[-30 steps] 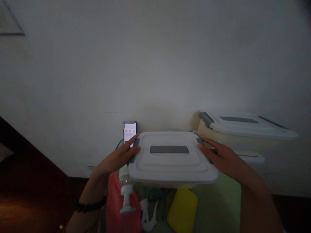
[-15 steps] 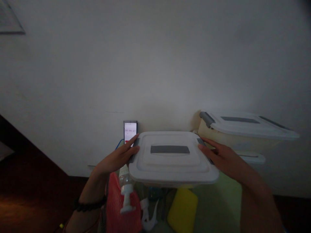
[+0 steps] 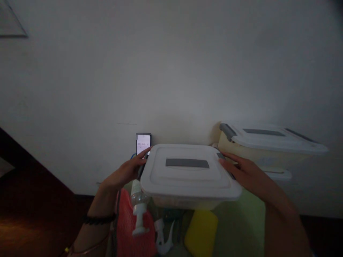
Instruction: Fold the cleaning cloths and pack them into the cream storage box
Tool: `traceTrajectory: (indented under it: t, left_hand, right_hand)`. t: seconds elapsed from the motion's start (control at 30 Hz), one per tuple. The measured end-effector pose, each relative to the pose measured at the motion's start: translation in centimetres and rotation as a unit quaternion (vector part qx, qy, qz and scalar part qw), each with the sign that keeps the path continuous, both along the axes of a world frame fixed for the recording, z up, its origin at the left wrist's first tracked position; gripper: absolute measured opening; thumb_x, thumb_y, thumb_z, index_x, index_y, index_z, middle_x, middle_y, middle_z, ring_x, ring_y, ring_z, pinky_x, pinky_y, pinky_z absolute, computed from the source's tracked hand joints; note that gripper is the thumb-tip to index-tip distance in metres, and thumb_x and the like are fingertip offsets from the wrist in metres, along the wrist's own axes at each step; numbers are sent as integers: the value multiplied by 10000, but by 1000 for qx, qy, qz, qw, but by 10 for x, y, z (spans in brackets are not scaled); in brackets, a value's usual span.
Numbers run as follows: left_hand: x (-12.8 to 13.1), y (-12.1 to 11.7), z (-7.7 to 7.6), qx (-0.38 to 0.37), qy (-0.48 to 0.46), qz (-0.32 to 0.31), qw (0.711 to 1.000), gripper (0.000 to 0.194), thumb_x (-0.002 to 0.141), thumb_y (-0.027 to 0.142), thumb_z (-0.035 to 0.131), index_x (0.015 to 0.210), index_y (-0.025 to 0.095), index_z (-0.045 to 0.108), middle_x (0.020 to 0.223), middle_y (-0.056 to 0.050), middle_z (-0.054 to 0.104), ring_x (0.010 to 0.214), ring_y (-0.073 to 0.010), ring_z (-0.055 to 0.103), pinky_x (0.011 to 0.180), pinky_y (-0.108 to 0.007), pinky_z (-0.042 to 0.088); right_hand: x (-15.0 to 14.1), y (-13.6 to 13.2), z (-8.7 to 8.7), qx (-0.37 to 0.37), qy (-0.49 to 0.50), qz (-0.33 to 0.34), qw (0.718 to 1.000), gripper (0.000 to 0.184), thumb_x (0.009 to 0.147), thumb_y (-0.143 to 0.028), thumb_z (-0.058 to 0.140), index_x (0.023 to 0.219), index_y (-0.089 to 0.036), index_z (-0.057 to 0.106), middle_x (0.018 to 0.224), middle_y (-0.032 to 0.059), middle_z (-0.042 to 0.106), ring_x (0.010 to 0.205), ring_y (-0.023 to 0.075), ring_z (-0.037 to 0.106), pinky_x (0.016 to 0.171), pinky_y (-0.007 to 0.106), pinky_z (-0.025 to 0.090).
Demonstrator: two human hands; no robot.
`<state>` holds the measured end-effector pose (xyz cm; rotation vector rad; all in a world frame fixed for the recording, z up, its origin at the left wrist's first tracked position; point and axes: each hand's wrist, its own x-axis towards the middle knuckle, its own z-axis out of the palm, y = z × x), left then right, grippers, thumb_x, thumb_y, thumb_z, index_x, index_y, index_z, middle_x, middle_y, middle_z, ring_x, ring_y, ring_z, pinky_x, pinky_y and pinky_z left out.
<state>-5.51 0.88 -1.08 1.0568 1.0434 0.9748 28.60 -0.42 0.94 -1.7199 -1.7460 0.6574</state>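
A storage box with a white lid (image 3: pixel 187 182) and a grey handle strip (image 3: pixel 187 163) is between my two hands. My left hand (image 3: pixel 131 167) grips the grey latch (image 3: pixel 142 167) on its left side, which stands out from the lid's edge. On the opposite side my right hand (image 3: pixel 241 171) has its thumb and fingers on the right latch (image 3: pixel 224 164), which lies against the lid. The lid sits on the box, and part of the box wall (image 3: pixel 184 203) shows below its front edge. My left fingertips are partly hidden behind the latch.
Behind the box, a phone (image 3: pixel 143 142) showing a timer leans on the wall. A second lidded box (image 3: pixel 257 150) stands at the right. In front lie a pump bottle (image 3: pixel 139 210), a pink cloth (image 3: pixel 124 225), a white spray head (image 3: pixel 162 237) and a yellow sponge (image 3: pixel 202 232).
The left latch has swung outward, away from the lid, with my left hand moving left and slightly down. The box's front edge tilts up a little. My right hand has hardly moved.
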Motion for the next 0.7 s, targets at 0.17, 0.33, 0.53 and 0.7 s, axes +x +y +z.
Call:
traceTrajectory:
  t: [0.17, 0.33, 0.53, 0.7]
  left_hand:
    - [-7, 2, -6, -1, -129, 20, 991, 708, 661, 154, 532, 1360, 181, 426, 1048, -41, 694, 787, -187, 665, 615, -231, 514]
    - [-10, 0, -6, -7, -119, 17, 993, 792, 618, 131, 522, 1393, 162, 361, 1005, -50, 706, 770, -209, 676, 603, -251, 527]
    - [-4, -3, -1, 3, -66, 30, 997, 769, 630, 162, 534, 1383, 172, 379, 1010, -46, 701, 803, -208, 661, 640, -249, 519]
    - [-7, -3, -1, 26, -43, 31, 998, 771, 619, 179, 515, 1381, 181, 392, 1043, -33, 688, 774, -191, 646, 627, -233, 507]
  right_hand:
    - [-9, -5, 5, 8, 66, 14, 998, 544, 814, -506, 485, 1240, -169, 530, 866, 76, 698, 762, 221, 637, 663, 337, 494]
    - [-14, -7, 7, -20, 113, 49, 992, 621, 812, -540, 504, 1326, -203, 412, 923, 65, 651, 755, 189, 615, 631, 292, 484]
    - [-14, -7, 6, -54, 152, 47, 986, 572, 811, -484, 530, 1304, -225, 405, 927, 70, 657, 746, 201, 629, 588, 290, 486]
    - [-16, -6, 6, -34, 161, 46, 985, 577, 799, -460, 539, 1300, -199, 423, 951, 79, 668, 755, 200, 633, 601, 288, 490]
